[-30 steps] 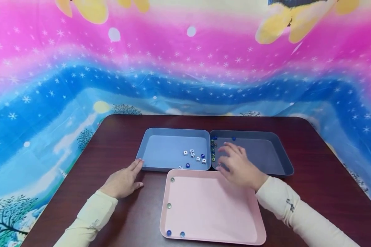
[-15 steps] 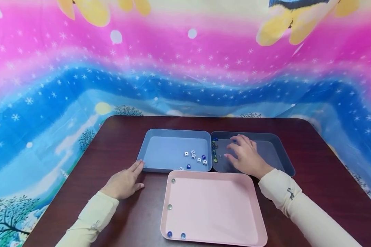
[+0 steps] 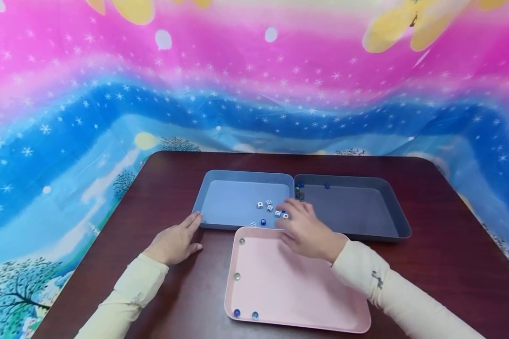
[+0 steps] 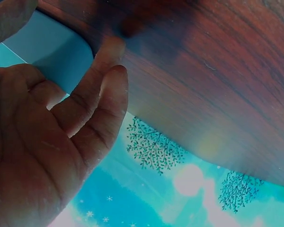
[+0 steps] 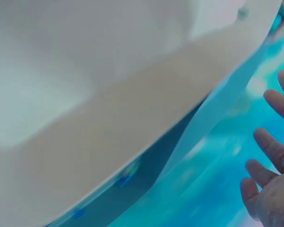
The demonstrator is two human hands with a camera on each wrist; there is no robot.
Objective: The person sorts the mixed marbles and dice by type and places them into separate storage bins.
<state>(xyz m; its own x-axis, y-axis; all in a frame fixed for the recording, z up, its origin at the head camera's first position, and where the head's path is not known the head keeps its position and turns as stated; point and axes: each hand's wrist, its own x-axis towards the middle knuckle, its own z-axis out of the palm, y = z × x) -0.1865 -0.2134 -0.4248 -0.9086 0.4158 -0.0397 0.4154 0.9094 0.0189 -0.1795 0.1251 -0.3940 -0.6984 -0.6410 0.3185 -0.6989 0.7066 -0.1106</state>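
Observation:
My right hand [image 3: 311, 230] hovers with bent, spread fingers where three trays meet. Its fingertips are over the right front corner of the blue tray [image 3: 226, 200], close to several white dice [image 3: 260, 205] and a blue die [image 3: 263, 221]. In the right wrist view, the fingers [image 5: 274, 146] stand apart and nothing shows between them. My left hand [image 3: 174, 241] touches the blue tray's front left corner with its fingertips, fingers extended. Several glass marbles [image 3: 298, 190] line the left wall of the dark grey tray [image 3: 360, 202], partly hidden by my right hand.
The pink tray [image 3: 305, 292] stands in front, with a dark blue marble [image 3: 236, 312], a light blue marble [image 3: 255, 315] and pale marbles [image 3: 237, 276] along its edges. A lone blue marble [image 3: 327, 186] lies at the dark tray's back. A patterned cloth [image 3: 254, 94] hangs behind the table.
My right hand went into the dark grey tray, then moved left to above the blue tray's right front corner. My left hand stays at the blue tray. The head view has shifted slightly.

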